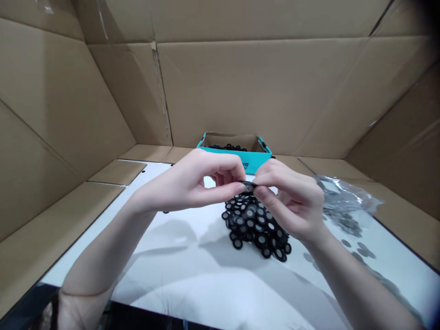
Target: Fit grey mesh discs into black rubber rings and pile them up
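Between the fingertips of both hands is a small black ring-shaped disc (248, 187) with a greyish centre. My left hand (215, 178) pinches its left edge between thumb and fingers. From the other side, my right hand (292, 192) grips the right edge in the same way. Just below the hands a heap of black rings with grey centres (256, 224) lies on the white tabletop (178, 275). Loose thin grey discs (364, 250) are scattered to the right, partly behind my right forearm.
A teal box (233, 158) holding several black rings stands at the back. A clear plastic bag (350, 195) with grey discs lies at the right. Cardboard walls (257, 91) surround the table at the back and sides. A brown cardboard piece (118, 172) lies at the left.
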A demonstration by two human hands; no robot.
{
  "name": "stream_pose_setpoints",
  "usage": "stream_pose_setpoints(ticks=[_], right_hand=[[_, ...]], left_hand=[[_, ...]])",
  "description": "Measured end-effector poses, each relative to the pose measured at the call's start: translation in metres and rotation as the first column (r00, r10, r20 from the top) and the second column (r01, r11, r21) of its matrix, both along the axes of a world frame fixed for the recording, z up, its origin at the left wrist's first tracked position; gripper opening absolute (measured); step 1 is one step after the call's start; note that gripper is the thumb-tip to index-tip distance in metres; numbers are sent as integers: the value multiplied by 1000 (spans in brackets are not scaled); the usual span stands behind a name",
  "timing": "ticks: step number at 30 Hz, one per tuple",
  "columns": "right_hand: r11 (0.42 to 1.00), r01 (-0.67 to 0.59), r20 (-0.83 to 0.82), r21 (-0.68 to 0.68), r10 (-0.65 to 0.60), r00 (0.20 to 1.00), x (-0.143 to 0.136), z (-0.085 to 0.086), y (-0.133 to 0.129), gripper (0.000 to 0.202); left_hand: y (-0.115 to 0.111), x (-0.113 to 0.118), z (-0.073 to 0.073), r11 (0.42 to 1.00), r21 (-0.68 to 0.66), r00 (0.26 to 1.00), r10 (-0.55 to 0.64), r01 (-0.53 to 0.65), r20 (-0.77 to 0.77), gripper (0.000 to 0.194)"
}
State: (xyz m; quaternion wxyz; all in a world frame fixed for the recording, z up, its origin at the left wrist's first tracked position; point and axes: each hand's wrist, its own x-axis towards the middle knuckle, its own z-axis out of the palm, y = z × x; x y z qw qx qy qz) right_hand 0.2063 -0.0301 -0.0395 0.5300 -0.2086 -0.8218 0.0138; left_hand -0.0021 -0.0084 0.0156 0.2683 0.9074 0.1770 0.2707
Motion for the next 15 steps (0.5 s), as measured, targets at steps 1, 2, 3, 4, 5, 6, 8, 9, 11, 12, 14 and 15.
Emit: stream_pose_setpoints(ticks=[1, 2, 3, 4, 5, 6, 8, 9, 11, 12, 14, 15], right_hand=[[1000, -1, -4, 2, 1, 1000, 0, 0, 0, 15], [1000, -1, -7, 3, 1, 1000, -1, -1, 0, 15], [1000, 2, -5, 4, -2, 1000, -2, -2, 1, 16], [1000, 7, 1, 7, -7, 1000, -3, -3, 1, 16], [1000, 17, 10, 10, -17, 1000, -4, -4, 2, 16], [999, 32, 18, 14, -32, 999, -6, -5, 2, 17], [997, 68, 29, 26, -68, 997, -7, -7, 4, 16], [996, 85, 29, 33, -86, 996, -8, -8, 4, 16], [993, 115, 32, 32, -116, 993, -7, -8, 5, 14], [992, 127, 40, 27, -128, 991, -6, -8, 5, 14], [989, 148, 54, 14, -148, 988, -3, -6, 4, 14], [988, 156, 57, 14, -157, 986, -2, -5, 4, 13]], left_hand=[[0, -1, 0, 999, 34, 1000, 2, -2, -12, 13], [1, -1, 0, 998, 67, 1000, 3, -1, -27, 14], [1, -2, 1, 996, 92, 999, 1, 3, -45, 14], [2, -3, 0, 994, 107, 998, 0, 6, -60, 15], [3, -4, 0, 994, 110, 998, 3, 5, -69, 16], [4, -4, -1, 995, 100, 998, 6, 0, -69, 15], [6, -3, -3, 999, 44, 1000, 4, -3, -31, 12], [6, -2, -4, 1000, 11, 1000, 5, -5, 5, 10], [8, 1, -7, 999, -38, 997, 10, -7, 75, 7], [8, 3, -8, 999, -49, 995, 18, -13, 99, 7], [8, 6, -10, 998, -48, 992, 40, -35, 117, 9], [7, 8, -11, 998, -41, 992, 48, -44, 114, 11]])
